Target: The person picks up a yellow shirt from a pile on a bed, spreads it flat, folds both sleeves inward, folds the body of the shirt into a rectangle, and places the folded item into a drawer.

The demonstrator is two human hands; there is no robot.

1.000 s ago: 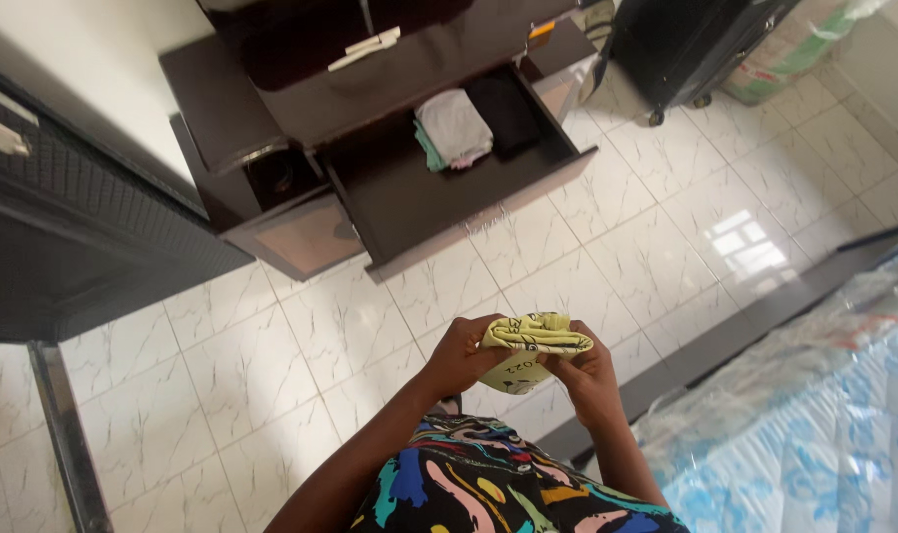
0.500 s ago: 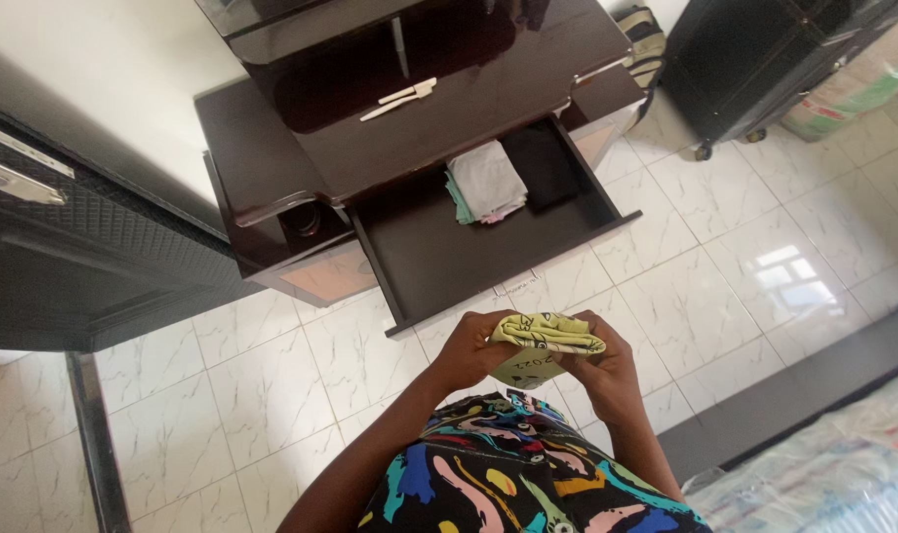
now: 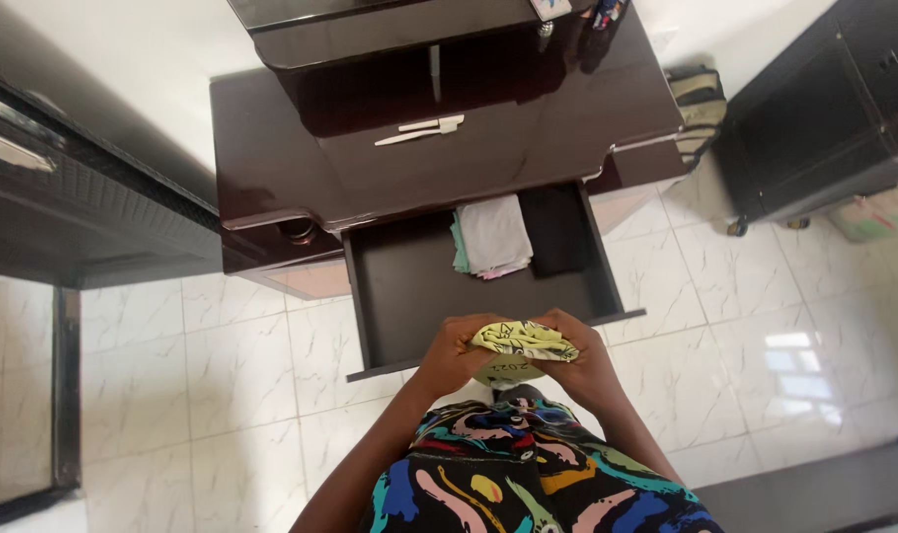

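The left hand (image 3: 456,347) and right hand (image 3: 579,353) both grip a folded yellow cloth (image 3: 521,341) with dark print, fingers (image 3: 483,324) curled tight around its two ends. Just beyond the fingers lies the open dark drawer (image 3: 409,286) of a glossy brown dresser (image 3: 271,148), holding a folded grey garment (image 3: 493,235) beside a black one (image 3: 554,229).

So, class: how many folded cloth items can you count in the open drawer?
3 show: a white piece on top, a teal one peeking beneath its left edge, a black one beside; more may be hidden.
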